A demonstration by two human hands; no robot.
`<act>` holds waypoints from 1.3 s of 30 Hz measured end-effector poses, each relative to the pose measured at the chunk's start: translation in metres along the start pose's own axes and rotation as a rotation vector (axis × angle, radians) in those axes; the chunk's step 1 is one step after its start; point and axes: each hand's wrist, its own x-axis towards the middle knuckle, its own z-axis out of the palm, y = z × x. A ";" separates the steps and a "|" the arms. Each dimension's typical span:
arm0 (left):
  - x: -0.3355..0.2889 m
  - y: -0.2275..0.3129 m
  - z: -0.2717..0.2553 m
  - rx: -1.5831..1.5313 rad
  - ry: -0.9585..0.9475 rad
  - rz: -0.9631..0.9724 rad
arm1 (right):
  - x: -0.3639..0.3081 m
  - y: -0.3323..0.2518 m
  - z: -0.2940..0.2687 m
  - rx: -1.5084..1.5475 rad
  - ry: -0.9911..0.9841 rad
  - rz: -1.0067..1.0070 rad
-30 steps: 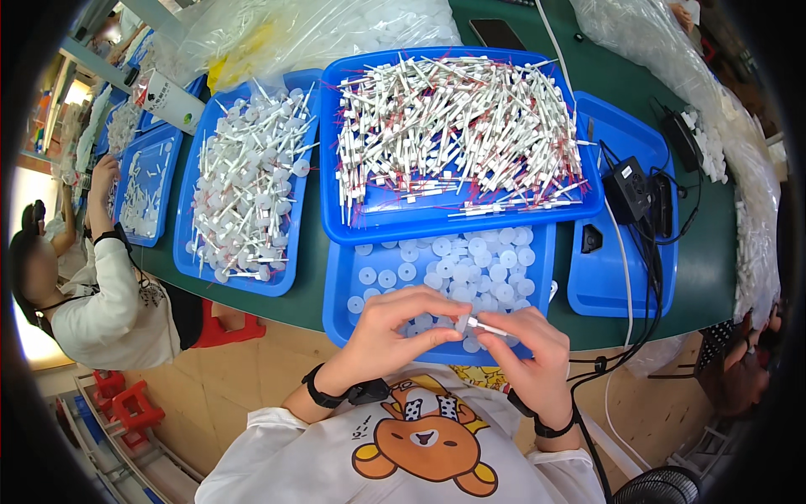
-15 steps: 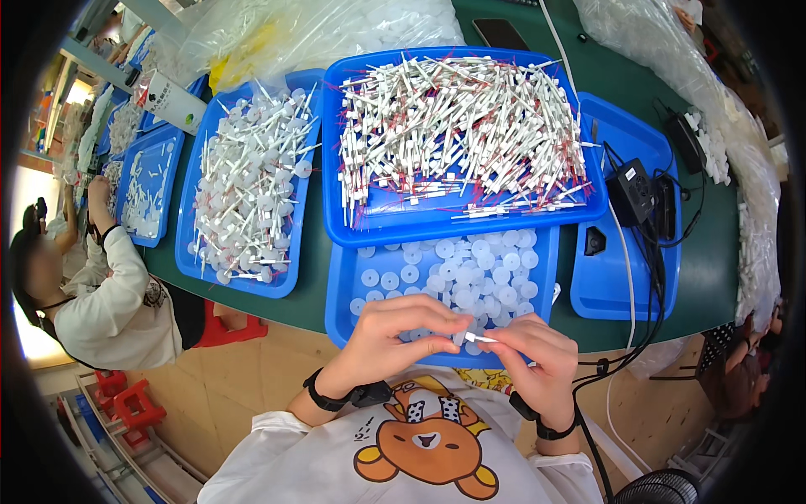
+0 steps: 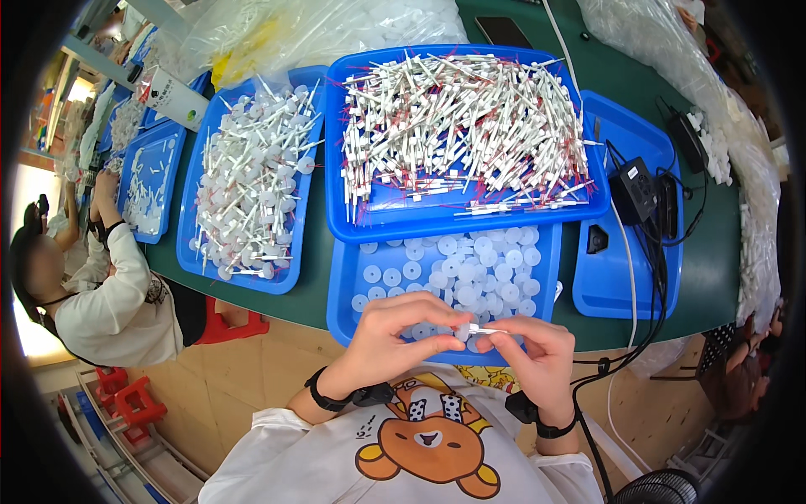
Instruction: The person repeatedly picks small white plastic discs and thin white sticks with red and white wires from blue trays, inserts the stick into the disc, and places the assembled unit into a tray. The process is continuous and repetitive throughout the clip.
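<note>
Over the near edge of the lower blue tray [image 3: 338, 290], my left hand [image 3: 393, 334] pinches a small translucent white disc [image 3: 462, 332] between thumb and fingertips. Facing it, my right hand [image 3: 541, 357] grips a thin white stick [image 3: 487, 330] by thumb and forefinger. The stick's blocky white end meets the disc; whether it passes through the hole I cannot tell. Loose discs [image 3: 487, 273] with centre holes lie in the tray below my hands. Resting over its far part is a bigger blue tray [image 3: 403, 220] heaped with white sticks [image 3: 453, 126] and red threads.
A left-hand blue tray [image 3: 287, 273] holds sticks with discs on them. To the right, another blue tray [image 3: 609, 294] carries a black power adapter [image 3: 634, 189] and cables. A phone [image 3: 502, 32] and plastic bags lie farther back. Another person [image 3: 117, 294] sits at left.
My right thumb and fingers have shifted along the stick, so more of it shows at the disc. My left hand stays nearly in place.
</note>
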 end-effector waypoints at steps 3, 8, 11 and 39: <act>-0.001 0.007 -0.003 0.106 0.051 0.014 | 0.004 -0.002 0.000 -0.160 0.007 0.020; -0.010 0.022 -0.040 0.208 0.318 0.063 | 0.005 -0.014 -0.006 -0.199 0.158 -0.091; -0.007 0.030 -0.078 0.267 0.612 0.080 | 0.005 -0.012 -0.010 -0.223 0.179 -0.107; 0.015 0.009 -0.004 0.875 -0.010 0.154 | 0.087 -0.056 -0.029 -0.967 0.126 -0.537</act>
